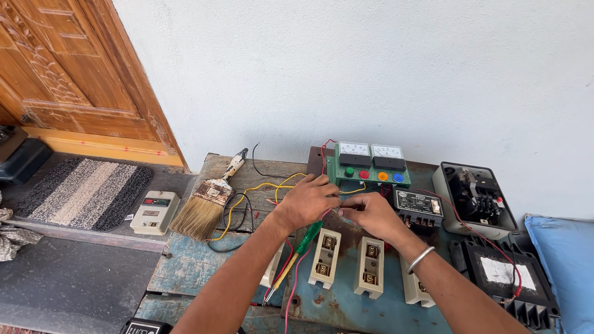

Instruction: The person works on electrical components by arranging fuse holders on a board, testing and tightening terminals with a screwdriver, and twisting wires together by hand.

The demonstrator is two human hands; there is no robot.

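My left hand and my right hand meet just below a green panel with two white meters and coloured buttons. Both hands pinch at thin wires there; a red wire hangs down from them and a yellow wire loops off to the left. A green-handled screwdriver lies tilted under my left forearm. Three cream fuse holders stand in a row on the rusty blue metal board. My right wrist wears a metal bangle.
A wide paintbrush lies on the wooden bench at left. A beige switch box sits on the step by a striped doormat. An open grey starter box, a black relay, a black cover and a blue cushion are at right.
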